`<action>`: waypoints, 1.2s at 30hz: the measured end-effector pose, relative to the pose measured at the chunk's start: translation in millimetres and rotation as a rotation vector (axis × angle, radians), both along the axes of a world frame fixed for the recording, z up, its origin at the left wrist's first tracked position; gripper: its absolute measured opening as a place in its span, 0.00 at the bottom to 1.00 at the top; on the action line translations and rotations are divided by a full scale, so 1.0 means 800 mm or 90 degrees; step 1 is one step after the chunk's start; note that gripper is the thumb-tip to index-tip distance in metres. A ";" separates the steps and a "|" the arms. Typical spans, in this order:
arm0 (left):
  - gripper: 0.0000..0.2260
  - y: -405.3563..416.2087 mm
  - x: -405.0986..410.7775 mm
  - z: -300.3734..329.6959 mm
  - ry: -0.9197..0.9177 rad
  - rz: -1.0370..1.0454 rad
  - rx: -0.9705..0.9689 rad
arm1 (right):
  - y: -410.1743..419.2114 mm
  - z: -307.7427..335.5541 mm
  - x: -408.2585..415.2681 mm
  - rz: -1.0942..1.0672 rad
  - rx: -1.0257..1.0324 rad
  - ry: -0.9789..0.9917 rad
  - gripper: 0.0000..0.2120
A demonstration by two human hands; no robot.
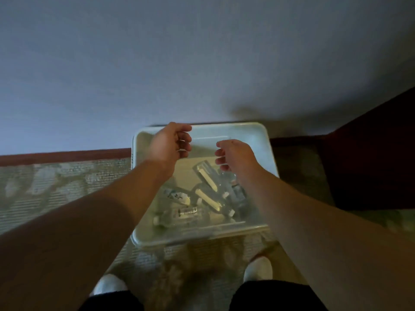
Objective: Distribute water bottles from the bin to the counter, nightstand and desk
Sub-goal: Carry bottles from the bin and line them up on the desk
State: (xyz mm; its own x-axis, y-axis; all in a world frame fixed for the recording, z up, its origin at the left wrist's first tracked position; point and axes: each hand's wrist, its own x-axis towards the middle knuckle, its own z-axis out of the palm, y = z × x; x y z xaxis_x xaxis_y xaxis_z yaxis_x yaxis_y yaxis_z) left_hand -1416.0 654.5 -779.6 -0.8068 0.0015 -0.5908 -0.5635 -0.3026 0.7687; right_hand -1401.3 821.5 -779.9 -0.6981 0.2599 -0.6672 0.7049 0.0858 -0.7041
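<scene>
The single head-worn wide-angle camera is looking forward and steeply down from standing height, facing a pale grey wall (202, 52) that is filling the frame from 10 to 2 o'clock. It is sitting close above the translucent white rectangular plastic bin (253, 131) just below centre, with both bare forearms running in from 7 and 5 o'clock. The patterned beige carpet (56, 182) is bending at the edges through lens distortion. No second view is sharing this scene.

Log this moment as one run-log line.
stage: reaching into bin | left hand: empty | right hand: empty | water bottles: lying in bin | bin: on carpet
</scene>
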 end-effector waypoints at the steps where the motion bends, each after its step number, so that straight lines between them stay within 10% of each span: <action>1: 0.09 0.002 -0.001 -0.039 -0.002 -0.006 -0.028 | -0.003 -0.042 -0.002 0.009 -0.002 -0.001 0.06; 11: 0.08 -0.006 -0.049 -0.314 0.003 -0.228 -0.348 | -0.037 -0.334 -0.044 0.247 0.005 -0.114 0.11; 17: 0.16 -0.005 -0.051 -0.346 -0.017 -0.635 -0.651 | -0.053 -0.365 -0.039 0.533 0.116 -0.184 0.13; 24: 0.32 -0.025 -0.023 -0.386 -0.111 -1.116 -0.734 | -0.054 -0.369 -0.011 0.928 0.103 -0.258 0.19; 29: 0.31 -0.025 -0.014 -0.397 0.052 -1.106 -0.915 | -0.062 -0.361 -0.008 1.028 0.114 -0.273 0.26; 36: 0.29 -0.012 -0.026 -0.365 -0.037 -1.103 -0.915 | -0.074 -0.351 0.021 1.115 0.231 -0.201 0.34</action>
State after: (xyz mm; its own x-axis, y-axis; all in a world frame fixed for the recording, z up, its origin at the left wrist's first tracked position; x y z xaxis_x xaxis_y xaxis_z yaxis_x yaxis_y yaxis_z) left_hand -1436.5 645.3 -1071.4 -0.4878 0.1480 -0.8603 0.3923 0.9176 -0.0646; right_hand -1384.1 762.6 -1060.5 -0.1670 -0.4079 -0.8976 -0.2709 0.8944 -0.3560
